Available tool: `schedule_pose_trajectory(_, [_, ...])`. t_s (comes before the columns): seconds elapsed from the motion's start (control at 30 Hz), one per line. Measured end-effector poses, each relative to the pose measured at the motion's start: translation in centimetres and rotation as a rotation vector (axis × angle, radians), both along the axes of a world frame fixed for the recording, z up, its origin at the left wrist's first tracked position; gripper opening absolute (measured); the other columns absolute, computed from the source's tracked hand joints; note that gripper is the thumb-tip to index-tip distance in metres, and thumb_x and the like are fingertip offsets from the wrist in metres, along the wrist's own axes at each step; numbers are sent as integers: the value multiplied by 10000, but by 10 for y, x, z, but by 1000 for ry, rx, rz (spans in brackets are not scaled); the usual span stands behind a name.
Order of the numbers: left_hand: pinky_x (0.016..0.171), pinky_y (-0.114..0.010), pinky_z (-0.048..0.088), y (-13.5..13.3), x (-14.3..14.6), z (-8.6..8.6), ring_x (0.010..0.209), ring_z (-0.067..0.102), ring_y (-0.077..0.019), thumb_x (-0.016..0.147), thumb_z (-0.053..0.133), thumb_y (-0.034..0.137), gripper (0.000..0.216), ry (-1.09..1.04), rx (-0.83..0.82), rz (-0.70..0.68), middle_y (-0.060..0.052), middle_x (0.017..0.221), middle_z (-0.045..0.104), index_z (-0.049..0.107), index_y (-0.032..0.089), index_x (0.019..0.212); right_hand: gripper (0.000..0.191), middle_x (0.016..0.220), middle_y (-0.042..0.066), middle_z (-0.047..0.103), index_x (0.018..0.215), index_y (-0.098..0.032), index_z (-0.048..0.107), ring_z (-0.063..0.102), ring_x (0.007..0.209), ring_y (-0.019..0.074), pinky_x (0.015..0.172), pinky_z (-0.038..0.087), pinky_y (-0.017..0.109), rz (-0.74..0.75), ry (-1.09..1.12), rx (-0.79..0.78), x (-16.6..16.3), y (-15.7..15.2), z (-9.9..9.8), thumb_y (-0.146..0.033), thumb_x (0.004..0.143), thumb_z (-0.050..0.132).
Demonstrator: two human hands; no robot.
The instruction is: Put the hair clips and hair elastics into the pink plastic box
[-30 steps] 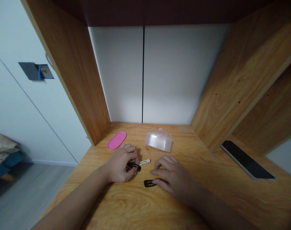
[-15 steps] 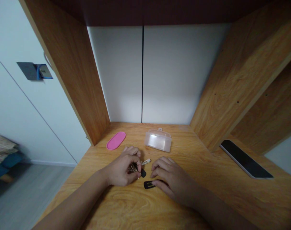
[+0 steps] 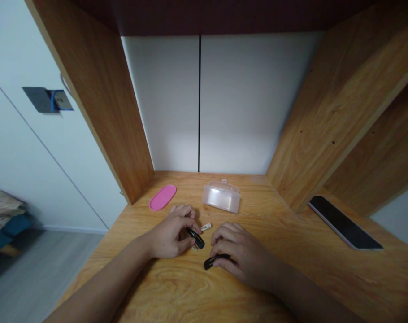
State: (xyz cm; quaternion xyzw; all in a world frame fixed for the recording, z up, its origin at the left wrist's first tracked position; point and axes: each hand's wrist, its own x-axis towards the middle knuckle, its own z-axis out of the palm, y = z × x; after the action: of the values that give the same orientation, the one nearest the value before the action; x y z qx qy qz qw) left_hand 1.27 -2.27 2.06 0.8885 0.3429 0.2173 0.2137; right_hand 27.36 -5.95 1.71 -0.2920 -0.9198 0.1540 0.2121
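Between thumb and fingers, my left hand grips a black hair clip. Other small clips lie under and beside that hand, mostly hidden by the fingers. A pale hair clip rests on the desk just right of my left fingertips. On the right, my right hand pinches a second black hair clip, whose rounded end points left and whose other end is hidden by the fingers. The two hands are a short gap apart, low over the desk.
Behind the hands stands a clear plastic box. A pink oval lid lies to its left. At the right, a dark flat panel with a pale edge rests on the wooden desk. Wooden side panels flank the desk.
My right hand has closed on the black clip, which has tilted up from lying flat. In my left hand the black clip has turned and shows more of its length.
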Motion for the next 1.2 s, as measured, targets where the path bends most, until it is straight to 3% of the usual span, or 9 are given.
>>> schedule_pose_trajectory(0.3, [911,-408,390,-3,4,2,1030,508,-255,739,721,147,129,-22,-47,-5,-55,1060,562,713,219,845,61,925,31,683,905,-209,657,583,917,189,846,441,349,56,36,12,1,0,1,-233,957,637])
schedule_pose_trajectory(0.5, [894,-372,443,-4,5,3,1022,562,-234,805,723,207,36,-225,-48,-37,-64,1073,607,692,196,820,104,878,34,696,929,-211,653,588,871,188,798,442,328,19,44,41,2,3,1,-249,991,579])
schedule_pose_trajectory(0.67, [750,-308,472,-4,13,-8,824,594,-180,955,616,302,114,-448,-73,134,-38,870,636,641,196,918,157,928,42,722,1036,-230,682,627,876,187,788,468,309,-59,106,42,4,5,-1,-298,1021,541])
schedule_pose_trajectory(0.8, [742,-302,493,-6,20,-18,839,598,-174,1052,419,328,223,-534,-54,214,-51,968,623,565,219,1181,226,977,47,722,1150,-251,678,648,894,182,801,491,305,-68,144,55,6,7,-4,-273,1048,479])
schedule_pose_trajectory(0.9, [710,-302,476,-11,26,-21,780,569,-169,1074,341,374,324,-561,-54,219,-49,924,606,623,220,1117,294,975,53,689,1222,-270,664,640,856,176,752,499,292,-58,141,67,6,7,-6,-219,1050,431])
schedule_pose_trajectory(1.0, [667,-298,458,-17,34,-21,729,537,-168,1065,354,439,358,-660,-175,297,-38,868,587,629,211,1099,354,996,60,663,1304,-275,614,634,841,171,740,505,288,-64,157,52,7,5,-4,-179,1048,389])
schedule_pose_trajectory(1.1, [721,-294,473,-24,41,-19,824,560,-179,1047,415,469,344,-772,-296,350,-55,987,608,596,204,1170,354,1010,68,666,1322,-263,591,643,864,175,765,515,294,-72,167,38,6,2,0,-185,1051,378])
schedule_pose_trajectory(1.2, [879,-316,474,-29,44,-16,1035,568,-211,1020,505,448,352,-788,-303,273,-78,1152,603,544,209,1274,276,985,66,690,1230,-243,627,652,886,188,791,511,310,-96,176,43,6,2,0,-210,1041,428])
